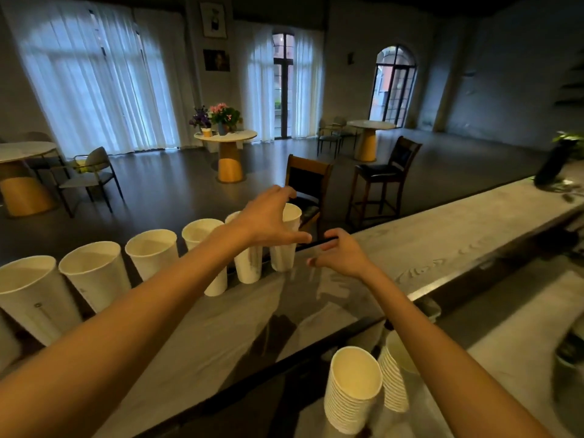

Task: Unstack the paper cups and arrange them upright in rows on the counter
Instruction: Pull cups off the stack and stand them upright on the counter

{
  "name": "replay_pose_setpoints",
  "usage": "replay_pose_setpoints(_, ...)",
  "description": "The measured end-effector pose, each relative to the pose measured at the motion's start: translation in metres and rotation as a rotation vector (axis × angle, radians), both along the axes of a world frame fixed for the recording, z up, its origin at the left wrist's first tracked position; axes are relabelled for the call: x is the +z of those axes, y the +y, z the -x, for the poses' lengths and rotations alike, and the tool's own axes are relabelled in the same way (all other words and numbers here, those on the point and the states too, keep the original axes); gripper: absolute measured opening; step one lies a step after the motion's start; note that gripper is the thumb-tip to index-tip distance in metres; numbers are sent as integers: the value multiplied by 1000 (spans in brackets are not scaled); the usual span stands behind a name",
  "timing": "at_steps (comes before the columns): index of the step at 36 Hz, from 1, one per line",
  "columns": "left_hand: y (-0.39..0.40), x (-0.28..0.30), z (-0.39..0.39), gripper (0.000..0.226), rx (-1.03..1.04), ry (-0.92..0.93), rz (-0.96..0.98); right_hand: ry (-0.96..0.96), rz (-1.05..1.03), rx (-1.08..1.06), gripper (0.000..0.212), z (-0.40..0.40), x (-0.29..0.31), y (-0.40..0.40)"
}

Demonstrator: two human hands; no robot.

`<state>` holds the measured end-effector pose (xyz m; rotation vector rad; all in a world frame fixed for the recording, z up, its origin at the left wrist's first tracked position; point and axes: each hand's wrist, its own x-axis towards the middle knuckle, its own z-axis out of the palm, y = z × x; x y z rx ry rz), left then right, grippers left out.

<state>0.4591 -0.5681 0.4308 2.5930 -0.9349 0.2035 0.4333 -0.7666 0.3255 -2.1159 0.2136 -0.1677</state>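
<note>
Cups (pixel 151 252) stand upright in one row along the counter (pixel 442 238) far edge. Left hand (pixel 268 221), fingers spread wide, hovers over the end cup (pixel 286 245); right hand (pixel 339 252) loosely curled, empty, just beside it. Seat it level, release straight up. Stacks (pixel 352 390) wait near the counter's front.

1. Views: one, head-worn, wide-angle; straight lines bow toward the frame edges.
2. Position: above the near side of the surface (pixel 474 235), at the person's eye level.
3. Facing: forward and down across the surface, out into a room with windows (pixel 94 83) at the far wall.
4. Nearness: close; both forearms enter from the bottom edge, hands mid-frame.
5. Nearest item: cup stacks (pixel 354 390), bottom right.
6. Shared coverage: not applicable, single view.
</note>
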Motion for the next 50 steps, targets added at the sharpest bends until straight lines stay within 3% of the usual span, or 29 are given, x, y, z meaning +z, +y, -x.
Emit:
replay_pose_setpoints(4, -22, -14, 33, 80, -90, 7, 42, -36, -30, -34, 79, 39, 3, -11)
replay_pose_setpoints(7, -36, -33, 58, 76, -176, 118, 15, -33, -40, -89, 75, 73, -2, -20)
replay_pose_setpoints(15, -73, -117, 118, 95, -316, 384, -367, 0, 34, -87, 61, 145, -48, -35)
replay_pose_setpoints(19, -85, -148, 132, 118, -289, 426, -440, -1, 105, -88, 66, 163, -56, -38)
replay_pose_setpoints(23, -87, -174, 144, 116, -272, 372, -490, 20, 108, -89, 68, 179, -57, -41)
replay_pose_setpoints(30, -69, -160, 152, 105, -211, 368, -313, 20, 63, -82, 61, 197, -60, -29)
replay_pose_setpoints(32, -55, -143, 150, 101, -222, 360, -216, 30, -22, -64, 68, 201, -55, -19)
replay_pose_setpoints(35, -23, -114, 145, 100, -233, 322, -73, 68, -142, -12, 95, 211, -42, 0)
replay_pose_setpoints(37, -2, -94, 141, 101, -215, 305, 6, 119, -187, 74, 99, 219, -32, 8)
replay_pose_setpoints(40, 53, -59, 140, 92, -200, 345, 214, 202, -113, 194, 93, 231, -17, 36)
replay_pose_setpoints(43, 116, -29, 144, 92, -124, 443, 398, 237, 46, 251, 101, 243, -3, 77)
replay_pose_setpoints(50, 254, -5, 186, 83, 15, 590, 822, 69, 136, 247, 70, 270, 21, 192)
